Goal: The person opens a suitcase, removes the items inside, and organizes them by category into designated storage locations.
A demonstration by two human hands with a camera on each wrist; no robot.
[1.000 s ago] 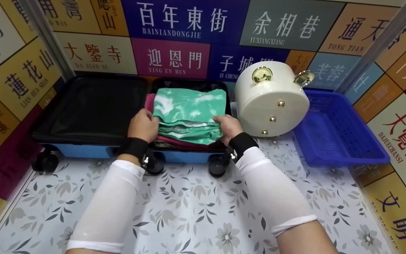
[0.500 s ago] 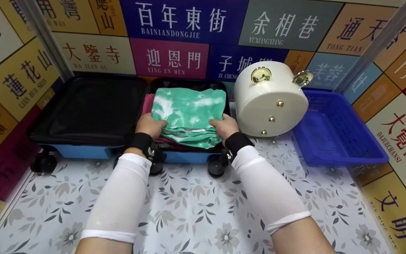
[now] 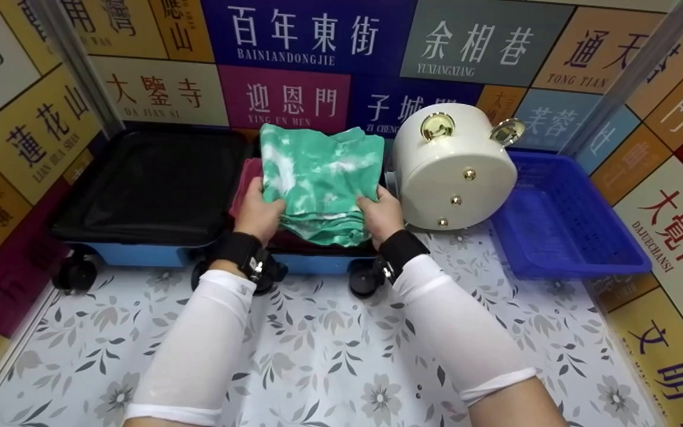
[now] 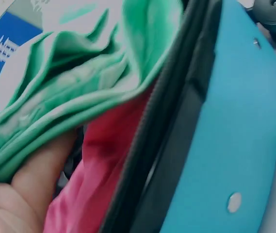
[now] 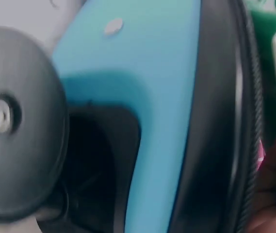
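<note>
A folded green-and-white tie-dye garment (image 3: 324,169) is held between both hands over the right half of an open blue suitcase (image 3: 324,264). My left hand (image 3: 261,210) grips its left edge, thumb on top and fingers beneath, as the left wrist view also shows. At the opposite edge my right hand (image 3: 382,214) pinches the fabric the same way. Below the green garment lies pink-red cloth (image 4: 111,141) inside the suitcase, partly hidden. In the right wrist view only a little of the right hand (image 5: 268,223) shows beside the suitcase wall.
The suitcase's left half (image 3: 152,184) lies beside it with a black lining panel. To the right stands a round white case (image 3: 457,172) with gold ears, close to the right hand. A blue plastic basket (image 3: 578,237) sits farther right. Printed panels (image 3: 285,98) wall the back and sides.
Both hands have shifted their hold on the green garment, the left moving inward under its edge. The garment has risen, its far edge now higher, and more pink-red cloth shows at the left.
</note>
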